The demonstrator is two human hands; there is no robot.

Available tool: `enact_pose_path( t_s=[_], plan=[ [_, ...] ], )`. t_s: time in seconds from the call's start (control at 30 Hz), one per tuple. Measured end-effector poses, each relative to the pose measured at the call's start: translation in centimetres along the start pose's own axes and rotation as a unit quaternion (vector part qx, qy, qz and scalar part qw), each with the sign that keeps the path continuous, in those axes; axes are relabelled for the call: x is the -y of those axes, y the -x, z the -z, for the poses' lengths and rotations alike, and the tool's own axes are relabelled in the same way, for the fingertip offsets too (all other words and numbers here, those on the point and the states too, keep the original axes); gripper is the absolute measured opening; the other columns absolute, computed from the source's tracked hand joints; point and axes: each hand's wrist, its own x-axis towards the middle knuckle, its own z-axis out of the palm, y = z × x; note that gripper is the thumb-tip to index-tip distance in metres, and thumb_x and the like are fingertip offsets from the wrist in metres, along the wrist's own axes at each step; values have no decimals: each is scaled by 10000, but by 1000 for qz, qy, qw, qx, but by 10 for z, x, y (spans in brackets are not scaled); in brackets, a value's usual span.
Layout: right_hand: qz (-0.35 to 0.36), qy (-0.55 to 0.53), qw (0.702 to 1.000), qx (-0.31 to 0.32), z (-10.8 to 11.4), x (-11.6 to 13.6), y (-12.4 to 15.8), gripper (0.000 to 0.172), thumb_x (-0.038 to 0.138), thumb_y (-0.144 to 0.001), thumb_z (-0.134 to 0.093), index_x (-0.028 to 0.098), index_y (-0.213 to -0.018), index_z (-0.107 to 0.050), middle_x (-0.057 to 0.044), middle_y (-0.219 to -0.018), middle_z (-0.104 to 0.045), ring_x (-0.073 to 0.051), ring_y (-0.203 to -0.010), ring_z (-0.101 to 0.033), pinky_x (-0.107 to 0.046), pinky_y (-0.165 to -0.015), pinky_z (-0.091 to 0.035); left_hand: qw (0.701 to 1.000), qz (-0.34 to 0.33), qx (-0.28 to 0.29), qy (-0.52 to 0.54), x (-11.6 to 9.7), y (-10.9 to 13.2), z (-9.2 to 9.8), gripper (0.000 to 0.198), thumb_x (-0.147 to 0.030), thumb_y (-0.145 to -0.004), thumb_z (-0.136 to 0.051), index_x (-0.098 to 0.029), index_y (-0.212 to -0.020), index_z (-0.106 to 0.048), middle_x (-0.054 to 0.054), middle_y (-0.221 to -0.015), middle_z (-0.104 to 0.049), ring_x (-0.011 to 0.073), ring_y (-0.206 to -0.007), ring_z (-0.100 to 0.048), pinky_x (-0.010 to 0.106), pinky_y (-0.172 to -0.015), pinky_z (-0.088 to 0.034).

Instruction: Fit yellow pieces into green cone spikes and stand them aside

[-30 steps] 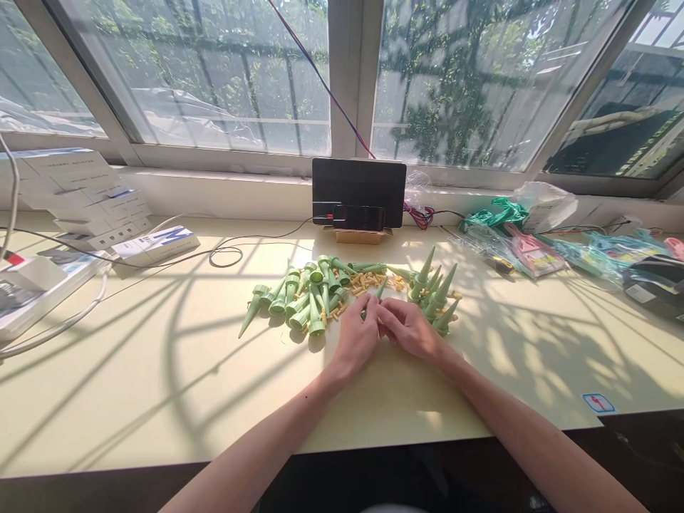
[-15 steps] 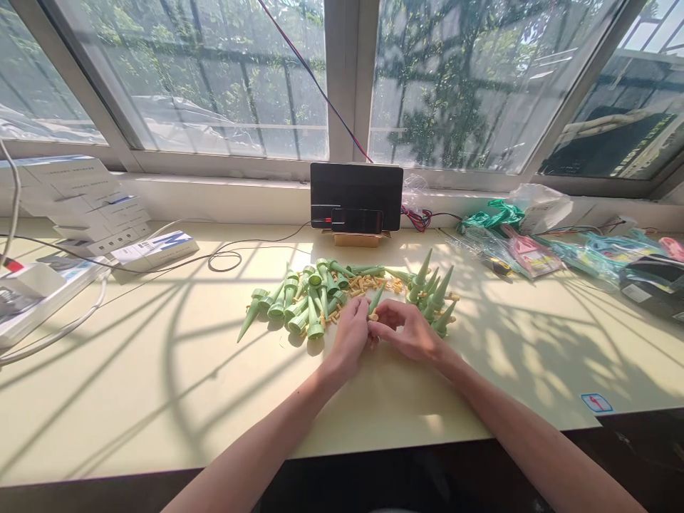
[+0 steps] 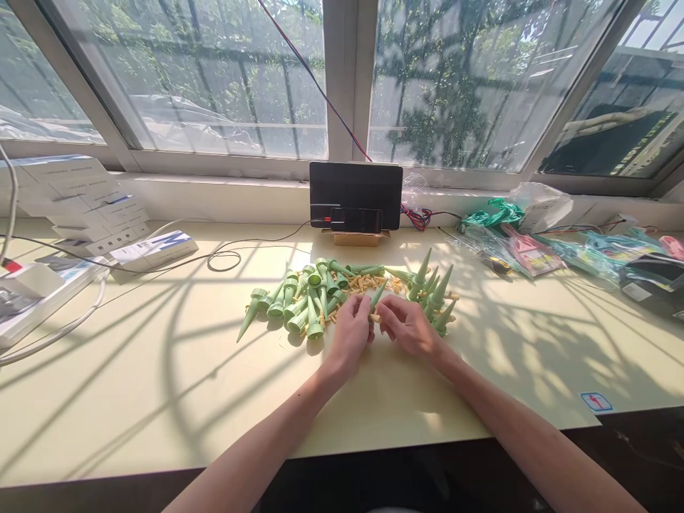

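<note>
Fitting, seemingly, a tan cylindrical peg (image 3: 375,318) to a pointed green cone (image 3: 379,293) before the black rectangular screen (image 3: 355,187).
Left hand (image 3: 353,329) pinches the cone; right hand's (image 3: 409,325) grip I cannot tell; straight alignment is likely needed next.

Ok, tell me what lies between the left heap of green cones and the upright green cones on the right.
Head view: a spread of tan pegs, with green cones lying behind it; in front, the left hand holds a tilted cone.
</note>
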Motion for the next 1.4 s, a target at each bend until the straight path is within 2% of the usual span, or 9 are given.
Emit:
enact_pose_path(
  t_s=[0.07,0.23,0.5,0.73,0.93,1.1,1.23,1.4],
  plan=[
    [-9,-4,1000,-30,0,-1,-1,500,650,-1031,-510,205,-821,-602,7,-653,-616,-124,-534,-513,-277,-558,-429,999,-19,5,-30,1,0,1,265,-422,-949,-590,-218,-793,-524,-37,-697,-494,84,-499,-440,221,-448,-358],
    [-37,-35,995,-80,-2,0,-2,523,717,-966,-566,210,-837,-586,15,-660,-581,-125,-520,-484,-283,-535,-426,994,-69,19,-77,4,-1,1,295,-469,-948,-576,-222,-795,-528,-37,-715,-504,93,-504,-467,246,-471,-399],
    [-75,-46,991,-97,-1,3,-5,523,730,-877,-669,226,-808,-551,27,-610,-531,-142,-507,-488,-296,-487,-434,984,-126,27,-122,4,2,2,263,-457,-943,-592,-221,-828,-587,-12,-728,-608,117,-584,-521,244,-553,-406],
    [-72,-97,988,-97,-2,5,-5,486,659,-841,-750,232,-809,-521,42,-594,-523,-128,-476,-463,-278,-445,-407,981,-138,34,-133,5,2,1,269,-452,-930,-597,-224,-789,-617,4,-720,-645,149,-649,-565,261,-613,-437],
    [-51,-44,992,-107,-4,4,-2,464,644,-894,-678,238,-769,-493,23,-648,-516,-143,-542,-476,-295,-494,-436,974,-150,-29,-165,4,0,0,304,-396,-919,-550,-214,-676,-563,-8,-660,-540,154,-643,-489,280,-628,-386],
    [-1,47,994,-96,-6,2,2,385,554,-958,-617,238,-762,-518,5,-646,-537,-161,-585,-483,-306,-542,-409,972,-141,-96,-164,5,-2,4,351,-413,-969,-480,-218,-706,-603,10,-670,-552,177,-670,-512,299,-641,-384],
    [25,82,992,-89,-6,2,3,342,510,-977,-595,236,-778,-548,12,-620,-528,-157,-554,-462,-313,-548,-401,975,-131,-103,-147,7,-4,5,369,-415,-993,-448,-222,-735,-627,2,-661,-526,171,-636,-491,303,-624,-373],
    [54,96,988,-110,-9,5,5,284,433,-1005,-557,240,-797,-546,9,-634,-521,-158,-543,-455,-315,-534,-384,982,-121,-112,-96,5,-2,3,416,-448,-1014,-417,-222,-712,-591,2,-657,-489,164,-621,-463,303,-603,-361]
  ],
)
